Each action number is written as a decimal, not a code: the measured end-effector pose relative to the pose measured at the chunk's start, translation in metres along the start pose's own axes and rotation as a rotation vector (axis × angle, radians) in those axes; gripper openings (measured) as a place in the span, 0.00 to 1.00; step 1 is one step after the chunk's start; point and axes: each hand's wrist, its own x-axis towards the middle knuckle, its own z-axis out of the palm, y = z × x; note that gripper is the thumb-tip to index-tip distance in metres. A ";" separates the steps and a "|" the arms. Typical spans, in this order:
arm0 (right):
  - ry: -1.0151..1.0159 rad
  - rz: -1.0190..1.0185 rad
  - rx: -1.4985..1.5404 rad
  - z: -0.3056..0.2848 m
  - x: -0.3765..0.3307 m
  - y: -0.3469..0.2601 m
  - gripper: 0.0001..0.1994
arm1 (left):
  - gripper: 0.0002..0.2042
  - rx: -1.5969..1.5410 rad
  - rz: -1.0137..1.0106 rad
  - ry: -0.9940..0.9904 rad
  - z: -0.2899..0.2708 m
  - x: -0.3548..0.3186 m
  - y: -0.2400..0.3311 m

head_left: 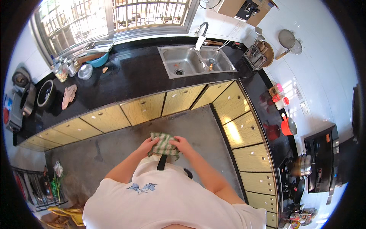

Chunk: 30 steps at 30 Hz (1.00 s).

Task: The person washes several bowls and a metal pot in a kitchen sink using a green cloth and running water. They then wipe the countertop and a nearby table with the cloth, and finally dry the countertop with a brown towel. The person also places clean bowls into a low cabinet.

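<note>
Head cam: via my feed, L hand (148, 146) grips the left edge of a green-and-white checked cloth (164, 142); R hand (182, 145) has its right edge. Fingers curled in on both, closed on fabric; can't tell exact finger gaps underneath. Cloth's bunched, held up in the air b/w the hands, just in front of the white shirt (171, 198), over the grey floor (118, 147).

Beyond, black counter (133, 80): dbl-bowl steel sink (185, 59) set in nr its R corner, tap (199, 41) at the back edge. Pinkish cloth (69, 96) lies twd the counter's L end, blue bowl (100, 60) nr the back edge below the window (146, 17). R-hand run: red-handled pan (291, 126) nr the wall edge, steel pot (304, 166) farther along, on the hob.
</note>
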 end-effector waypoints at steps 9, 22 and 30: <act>0.105 0.108 0.322 -0.214 0.155 -0.075 0.15 | 0.18 0.133 0.232 0.034 0.107 0.220 0.152; 0.055 -0.088 0.432 -0.422 0.468 -0.209 0.07 | 0.17 -0.116 0.280 0.189 0.227 0.423 0.314; 0.194 -0.908 0.402 -0.498 0.534 -0.431 0.17 | 0.25 0.422 1.213 0.483 0.298 0.431 0.588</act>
